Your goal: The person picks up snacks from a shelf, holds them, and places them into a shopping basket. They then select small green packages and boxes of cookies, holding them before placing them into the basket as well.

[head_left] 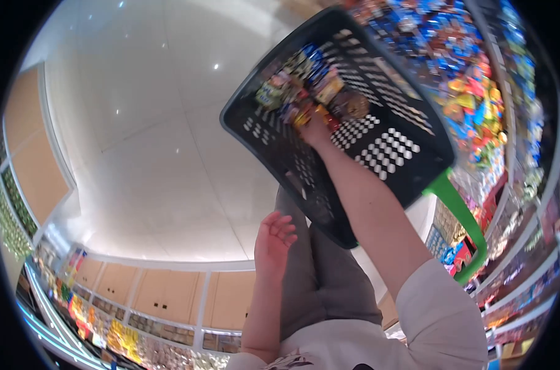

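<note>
My right hand (315, 131) reaches down into a black plastic basket (391, 132) with a green handle (465, 222). Its fingers are partly hidden and blurred, and they appear closed on a yellow and red snack packet (322, 115). Around it in the basket lie several other small packets, among them a pale green one (269, 94) and a blue one (317, 60). The basket is tilted in view, its floor and side full of holes. My left hand (275, 237) hangs beside my left thigh, palm showing, fingers loosely bent and apart, holding nothing.
Shelves of colourful wrapped sweets (477, 105) run close along the right side. Shiny pale floor (150, 154) stretches to the left. Wooden cabinets (165, 296) with stocked shelves above them stand behind, and another wooden cabinet (36, 148) is at the far left.
</note>
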A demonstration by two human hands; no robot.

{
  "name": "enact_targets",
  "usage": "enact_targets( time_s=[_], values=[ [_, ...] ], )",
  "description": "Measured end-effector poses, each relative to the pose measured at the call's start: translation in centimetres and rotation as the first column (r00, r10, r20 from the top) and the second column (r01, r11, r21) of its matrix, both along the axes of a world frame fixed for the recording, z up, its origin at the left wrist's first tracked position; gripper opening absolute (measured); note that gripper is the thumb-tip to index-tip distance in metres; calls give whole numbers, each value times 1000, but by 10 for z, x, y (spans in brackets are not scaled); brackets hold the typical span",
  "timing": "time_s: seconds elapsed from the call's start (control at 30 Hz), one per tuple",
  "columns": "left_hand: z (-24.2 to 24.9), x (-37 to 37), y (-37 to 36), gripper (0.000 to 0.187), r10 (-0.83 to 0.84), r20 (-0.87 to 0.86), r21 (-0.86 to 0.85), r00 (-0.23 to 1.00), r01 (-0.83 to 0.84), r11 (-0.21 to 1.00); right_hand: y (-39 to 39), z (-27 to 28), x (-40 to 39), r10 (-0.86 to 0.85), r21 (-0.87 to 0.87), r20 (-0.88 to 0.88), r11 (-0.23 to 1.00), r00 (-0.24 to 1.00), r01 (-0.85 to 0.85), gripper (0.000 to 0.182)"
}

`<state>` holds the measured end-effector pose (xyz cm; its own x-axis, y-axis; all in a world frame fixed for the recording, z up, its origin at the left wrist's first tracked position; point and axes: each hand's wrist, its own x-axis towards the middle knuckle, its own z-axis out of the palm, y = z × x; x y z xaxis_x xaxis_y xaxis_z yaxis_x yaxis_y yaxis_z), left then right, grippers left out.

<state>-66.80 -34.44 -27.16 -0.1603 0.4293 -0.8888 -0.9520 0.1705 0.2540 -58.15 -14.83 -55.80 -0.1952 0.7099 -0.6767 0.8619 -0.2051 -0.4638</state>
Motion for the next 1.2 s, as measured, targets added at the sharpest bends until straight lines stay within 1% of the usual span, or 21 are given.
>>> enact_targets(
  time_s=[0.03,0.07,0.1,0.13,0.17,0.2,0.23,0.3,0.33,0.43,0.53,0.63,0.73,0.77,0.8,0.87,0.93,1.0,1.07,1.1,1.2],
  values=[
    [15,0,5,41,-41,7,14,999,41,999,1,23,7,-33,-125,28,992,999,36,57],
    [27,1,12,40,-82,11,35,997,82,996,-4,48,11,-79,-14,2,997,997,79,46],
    [39,1,19,41,-102,1,33,995,102,994,4,76,16,-34,-103,-59,994,998,28,38],
    [52,3,24,41,-125,-1,15,992,125,992,13,107,16,39,-73,-49,996,998,-42,31],
    [64,4,28,40,-160,-16,56,987,160,985,15,138,18,16,-91,-97,995,995,-25,30],
    [77,7,38,39,-194,-24,94,981,196,976,29,213,12,-32,-157,-153,988,988,8,31],
    [90,13,45,38,-225,-33,124,974,227,966,26,254,15,36,78,-251,997,967,-17,32],
    [120,27,54,40,-252,-40,205,967,255,945,13,355,18,82,247,-444,968,892,34,30],
    [132,40,55,42,-250,-37,253,968,251,934,-1,411,24,217,394,-496,919,841,-4,27],
    [164,79,51,46,-260,-8,371,966,244,896,-68,510,65,650,710,-424,671,631,-214,24],
    [188,128,42,47,-313,87,468,946,239,851,-125,524,122,662,726,-536,678,523,-114,22],
    [199,184,32,48,-403,221,569,888,218,793,-139,528,179,565,660,-614,750,551,-34,16],
    [204,250,21,50,-505,348,656,790,179,733,-144,535,251,605,747,-540,665,585,1,16],
    [207,275,19,50,-540,312,687,782,206,697,-146,535,276,596,769,-559,632,577,92,17],
    [212,301,16,50,-580,216,718,785,275,640,-145,536,304,610,790,-534,606,585,89,17],
    [224,356,7,51,-611,-274,722,743,578,379,-150,543,371,609,821,-484,565,628,84,19],
    [244,420,13,51,-456,-690,591,562,802,94,-152,556,436,526,836,-443,536,726,122,13],
    [281,476,17,50,-739,-307,618,600,716,324,-156,555,505,353,863,-334,486,874,133,9],
    [288,505,28,51,-849,164,452,502,727,517,-159,515,574,130,773,-91,635,987,-12,6],
    [295,516,33,52,-888,101,483,448,759,437,-163,501,599,33,689,25,724,999,-41,6],
    [315,542,61,51,-924,134,685,357,641,347,-175,507,662,-299,587,-78,757,951,286,12]
  ],
)
